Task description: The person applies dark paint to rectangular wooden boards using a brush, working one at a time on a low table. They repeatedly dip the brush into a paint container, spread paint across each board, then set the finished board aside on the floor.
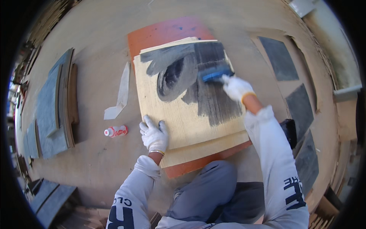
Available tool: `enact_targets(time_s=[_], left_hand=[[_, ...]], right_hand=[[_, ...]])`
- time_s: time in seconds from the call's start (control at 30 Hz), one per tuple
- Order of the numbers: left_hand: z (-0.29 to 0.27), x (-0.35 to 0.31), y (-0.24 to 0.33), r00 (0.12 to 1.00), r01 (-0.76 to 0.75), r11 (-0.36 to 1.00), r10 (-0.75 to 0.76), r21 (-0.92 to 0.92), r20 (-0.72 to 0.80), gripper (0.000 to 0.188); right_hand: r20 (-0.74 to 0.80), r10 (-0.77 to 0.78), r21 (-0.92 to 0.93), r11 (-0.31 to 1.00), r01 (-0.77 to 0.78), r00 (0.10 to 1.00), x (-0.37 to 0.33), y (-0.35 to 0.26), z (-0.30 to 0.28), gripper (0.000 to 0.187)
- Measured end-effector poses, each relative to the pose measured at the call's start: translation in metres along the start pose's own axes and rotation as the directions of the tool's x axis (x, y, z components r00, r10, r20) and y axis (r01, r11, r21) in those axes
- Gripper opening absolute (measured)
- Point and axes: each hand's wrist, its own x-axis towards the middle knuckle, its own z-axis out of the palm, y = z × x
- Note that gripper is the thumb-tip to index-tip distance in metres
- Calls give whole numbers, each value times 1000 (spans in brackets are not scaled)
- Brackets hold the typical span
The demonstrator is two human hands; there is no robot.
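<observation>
I have the right hand (237, 89) closed round the blue brush (216, 74) at the upper right of the pale board (171, 126), and if the open left hand (154, 136) presses too lightly on the board's left edge, a hard stroke could skid it.

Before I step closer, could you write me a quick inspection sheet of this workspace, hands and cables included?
Surface: brownish floor, with a reddish board beneath the pale boards.
Job's things: pale boards stacked, the top one partly covered with black coating; blue tool, slightly blurred, over the coated part.
Clutter: red-and-white bottle and pale strip, both left of the boards.
Left hand: gloved, fingers spread at the boards' left edge.
Right hand: gloved, gripping the blue tool.
Cables: nothing seen.
Surroundings: stacked dark boards at left, dark sheets at right.
</observation>
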Motion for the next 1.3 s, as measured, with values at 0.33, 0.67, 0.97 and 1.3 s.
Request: enact_targets(time_s=[0.33,0.67,0.97,1.3], left_hand=[[24,-12,-57,970,-81,902,-27,-424,-242,44],[49,-1,-51,945,-188,792,-15,-581,-325,34],[9,-104,-99,983,-181,746,163,-640,-88,62],[39,-112,-99,978,-126,769,-9,-626,-207,83]], right_hand=[[368,-595,-142,724,675,715,-92,-103,19,43],[101,-538,-73,835,546,837,72,-150,-1,56],[298,-612,-330,654,681,733,-17,-113,-22,58],[253,-757,-339,514,788,602,36,-205,3,45]])
